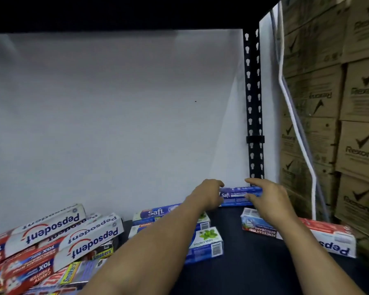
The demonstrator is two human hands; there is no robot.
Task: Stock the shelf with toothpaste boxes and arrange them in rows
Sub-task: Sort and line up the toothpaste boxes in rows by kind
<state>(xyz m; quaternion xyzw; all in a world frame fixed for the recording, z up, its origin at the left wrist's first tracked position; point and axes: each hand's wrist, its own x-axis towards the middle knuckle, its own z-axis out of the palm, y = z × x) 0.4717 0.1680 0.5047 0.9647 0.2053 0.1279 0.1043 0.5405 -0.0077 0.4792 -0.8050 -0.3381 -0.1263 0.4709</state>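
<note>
Left: loose heap of Pepsodent boxes (73,235) on shelf (243,262). Centre: Safi stack (156,213) lying flat. Left hand (209,194) grips left end of blue Safi box (234,196) against back wall (115,124), beside corner post (254,103); right hand (266,199) pinches its right end. Far right: lone Pepsodent box (332,237), flat.

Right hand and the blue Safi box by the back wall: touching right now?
Touching. The head view shows the right hand with a finger lying over the top edge of the Safi box and its thumb on the front face, with no gap.
</note>
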